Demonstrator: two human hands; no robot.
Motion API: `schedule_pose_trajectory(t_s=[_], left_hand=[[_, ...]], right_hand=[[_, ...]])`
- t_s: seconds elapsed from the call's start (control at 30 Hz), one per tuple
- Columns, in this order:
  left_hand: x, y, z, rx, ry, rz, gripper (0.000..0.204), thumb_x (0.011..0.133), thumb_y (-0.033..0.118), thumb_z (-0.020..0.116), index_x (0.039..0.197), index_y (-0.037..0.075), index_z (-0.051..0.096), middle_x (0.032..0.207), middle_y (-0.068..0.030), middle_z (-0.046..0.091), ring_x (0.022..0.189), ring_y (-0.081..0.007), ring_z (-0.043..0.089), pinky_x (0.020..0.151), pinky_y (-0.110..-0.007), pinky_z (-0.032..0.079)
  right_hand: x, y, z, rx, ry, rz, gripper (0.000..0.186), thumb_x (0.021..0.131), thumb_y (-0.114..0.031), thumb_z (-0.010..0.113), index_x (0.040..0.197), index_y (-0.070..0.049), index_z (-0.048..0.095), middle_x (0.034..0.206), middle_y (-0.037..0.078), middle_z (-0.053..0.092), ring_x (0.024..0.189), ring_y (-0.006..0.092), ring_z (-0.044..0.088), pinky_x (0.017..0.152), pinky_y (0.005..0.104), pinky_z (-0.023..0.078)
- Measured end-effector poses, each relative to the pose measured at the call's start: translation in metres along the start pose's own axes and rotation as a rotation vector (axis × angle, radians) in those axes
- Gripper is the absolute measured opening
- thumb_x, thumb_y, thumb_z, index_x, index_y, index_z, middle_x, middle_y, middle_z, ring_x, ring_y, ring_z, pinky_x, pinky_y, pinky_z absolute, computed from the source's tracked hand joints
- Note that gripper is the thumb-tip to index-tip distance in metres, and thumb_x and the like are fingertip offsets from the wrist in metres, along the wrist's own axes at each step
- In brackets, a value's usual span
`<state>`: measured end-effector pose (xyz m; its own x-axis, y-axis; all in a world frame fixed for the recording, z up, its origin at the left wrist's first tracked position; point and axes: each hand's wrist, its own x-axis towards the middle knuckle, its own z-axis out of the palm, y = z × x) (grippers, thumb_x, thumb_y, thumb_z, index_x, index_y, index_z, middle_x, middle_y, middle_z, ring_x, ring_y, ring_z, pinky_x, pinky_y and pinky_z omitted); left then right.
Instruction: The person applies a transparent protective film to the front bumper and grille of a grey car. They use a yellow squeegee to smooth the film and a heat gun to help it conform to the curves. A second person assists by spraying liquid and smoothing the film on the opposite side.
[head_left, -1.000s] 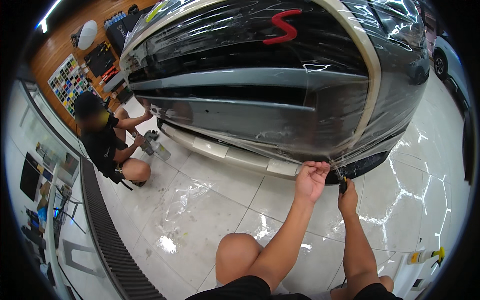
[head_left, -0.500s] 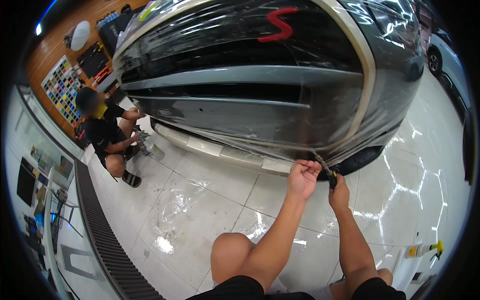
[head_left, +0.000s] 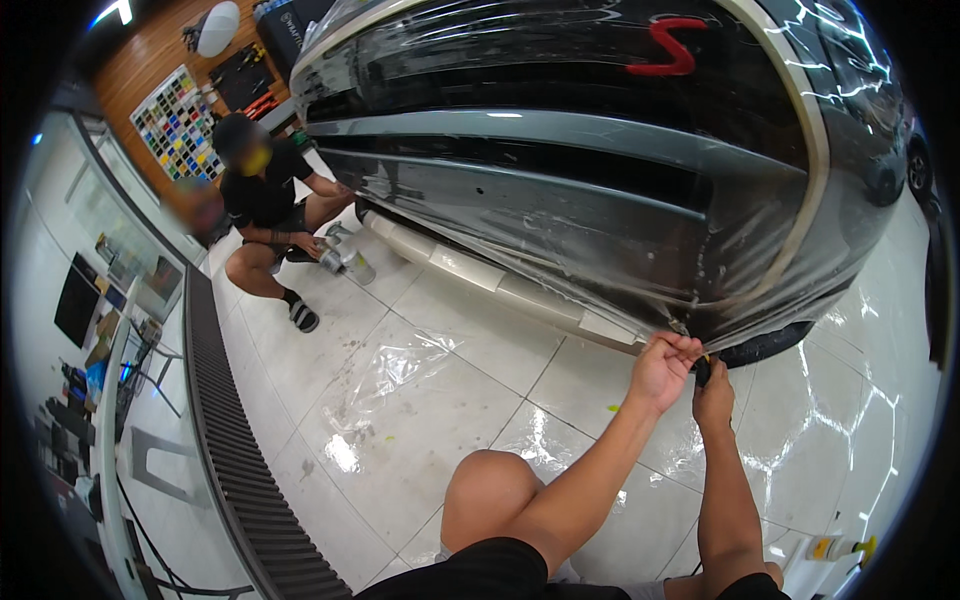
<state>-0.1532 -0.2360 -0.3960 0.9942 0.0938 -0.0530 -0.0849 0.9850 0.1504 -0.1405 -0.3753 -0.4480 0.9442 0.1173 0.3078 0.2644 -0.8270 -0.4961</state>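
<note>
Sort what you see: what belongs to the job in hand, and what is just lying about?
Belong to the job:
Clear film over the car, left hand at its edge
Black-handled tool in the right hand

Apparently just about the place:
Yellow-topped spray bottle
Colour-swatch board on the wall

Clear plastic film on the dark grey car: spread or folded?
Spread: the film lies across the car's panels, wrinkles running toward the left hand.
</note>
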Motion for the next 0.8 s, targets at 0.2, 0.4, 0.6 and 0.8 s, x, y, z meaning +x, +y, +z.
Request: schedule_pose_trajectory(t_s=[0.2,0.4,0.6,0.8], left_hand=[[0.018,0.008,-0.001,0.000,-0.125,0.033,0.012,0.073,-0.003,0.051,0.081,0.005,0.056,0.083,-0.0136,0.063,0.087,-0.0287,0.061,0.089,-0.042,0.048],[0.021,-0.005,0.018,-0.043,-0.148,-0.080,0.022,0.074,0.000,0.053,0.090,0.009,0.065,0.095,-0.0106,0.066,0.098,-0.0275,0.061,0.097,-0.043,0.042],[0.038,-0.063,0.029,0.151,-0.168,-0.138,0.020,0.076,-0.001,0.054,0.088,0.008,0.067,0.093,-0.0096,0.066,0.100,-0.0289,0.061,0.100,-0.042,0.039],[0.025,-0.087,0.021,0.233,-0.092,-0.088,0.015,0.075,-0.005,0.053,0.074,0.009,0.060,0.078,-0.0092,0.064,0.084,-0.0276,0.061,0.096,-0.041,0.043]], right_hand=[[-0.003,0.000,0.005,-0.084,0.040,0.004,0.038,0.076,0.001,0.055,0.113,-0.004,0.050,0.098,0.018,0.058,0.083,0.0402,0.060,0.069,0.0486,0.048],[-0.014,0.021,0.010,0.238,0.130,0.204,0.043,0.077,-0.004,0.062,0.118,-0.006,0.048,0.100,0.024,0.062,0.091,0.0428,0.059,0.077,0.0489,0.047],[-0.014,0.026,0.006,0.461,0.143,0.239,0.035,0.082,-0.009,0.063,0.114,-0.002,0.051,0.098,0.025,0.062,0.093,0.0423,0.060,0.076,0.0457,0.048],[-0.006,0.035,-0.031,0.553,0.245,0.354,0.032,0.082,-0.011,0.064,0.110,0.000,0.053,0.095,0.025,0.063,0.092,0.0421,0.060,0.075,0.0428,0.049]])
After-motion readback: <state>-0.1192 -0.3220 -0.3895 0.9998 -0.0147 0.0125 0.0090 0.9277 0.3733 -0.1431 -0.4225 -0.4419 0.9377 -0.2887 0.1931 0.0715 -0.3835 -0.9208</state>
